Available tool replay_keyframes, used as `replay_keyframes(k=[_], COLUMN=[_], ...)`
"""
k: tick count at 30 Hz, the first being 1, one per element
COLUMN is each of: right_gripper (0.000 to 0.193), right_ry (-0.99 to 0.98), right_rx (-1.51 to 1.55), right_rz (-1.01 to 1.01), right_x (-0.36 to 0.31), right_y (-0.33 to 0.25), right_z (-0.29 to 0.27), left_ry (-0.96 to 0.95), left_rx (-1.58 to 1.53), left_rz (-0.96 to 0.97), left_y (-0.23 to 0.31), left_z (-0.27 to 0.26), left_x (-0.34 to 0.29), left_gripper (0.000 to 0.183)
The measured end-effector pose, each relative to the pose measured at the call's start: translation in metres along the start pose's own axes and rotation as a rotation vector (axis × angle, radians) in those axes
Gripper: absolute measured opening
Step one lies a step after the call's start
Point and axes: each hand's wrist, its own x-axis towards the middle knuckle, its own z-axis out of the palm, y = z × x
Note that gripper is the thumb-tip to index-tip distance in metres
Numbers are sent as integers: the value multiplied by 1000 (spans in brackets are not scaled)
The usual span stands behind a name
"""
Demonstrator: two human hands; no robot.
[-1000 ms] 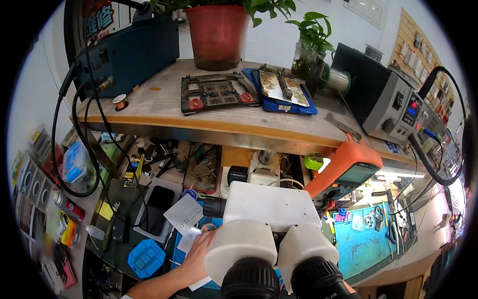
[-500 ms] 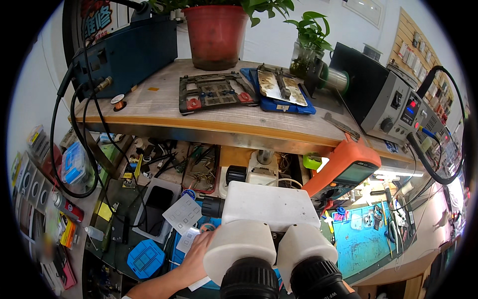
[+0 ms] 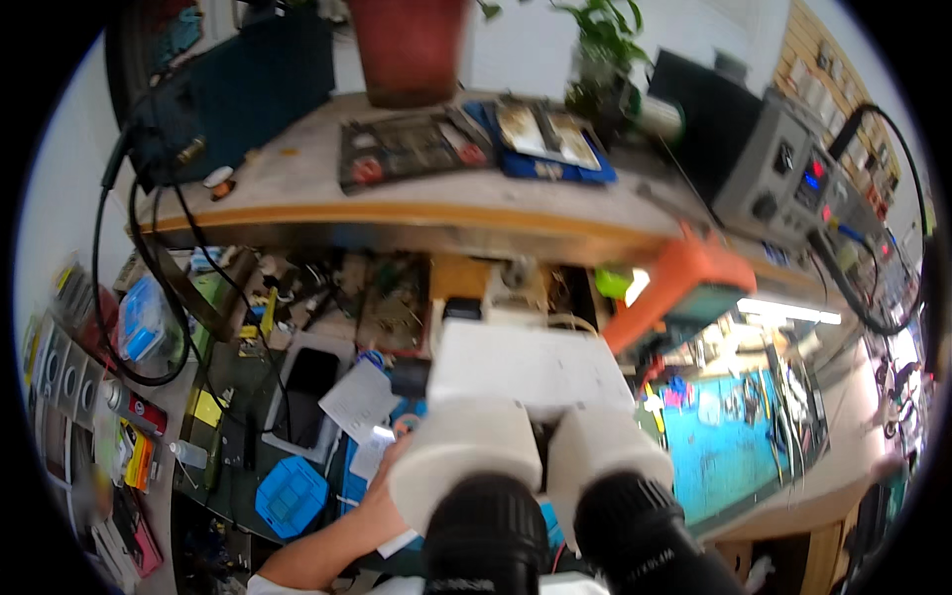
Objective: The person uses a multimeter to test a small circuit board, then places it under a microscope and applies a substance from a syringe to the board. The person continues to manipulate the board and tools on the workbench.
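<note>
A white stereo microscope with black eyepieces fills the lower middle of the view. My left hand reaches in behind its left side; the fingers are hidden by the microscope head, so their grip does not show. Close to that hand lie a white printed sheet and a smaller white piece, over a blue mat. A blue octagonal tray sits to the left of my forearm. My right hand is out of sight.
An orange multimeter leans right of the microscope. A wooden shelf above carries repair fixtures, a red plant pot and a grey soldering station. A dark phone lies left. Tools rest on a blue mat at right.
The view has tipped downward, so the shelf and its things sit higher, with blur. My left hand stays by the microscope. A sliver of skin at lower right has gone from sight.
</note>
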Motion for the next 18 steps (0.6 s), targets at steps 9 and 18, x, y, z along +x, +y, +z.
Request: replay_keyframes(k=[9,18], right_gripper=[25,18], right_ry=[-312,-303], right_rx=[775,517], right_rz=[289,28], right_x=[-85,-118], right_y=[-14,-28], right_z=[-9,13], left_ry=[-547,-444], left_rx=[-125,-871], left_rz=[-316,-295], left_y=[12,59], left_z=[-7,32], left_x=[10,-64], left_gripper=[77,72])
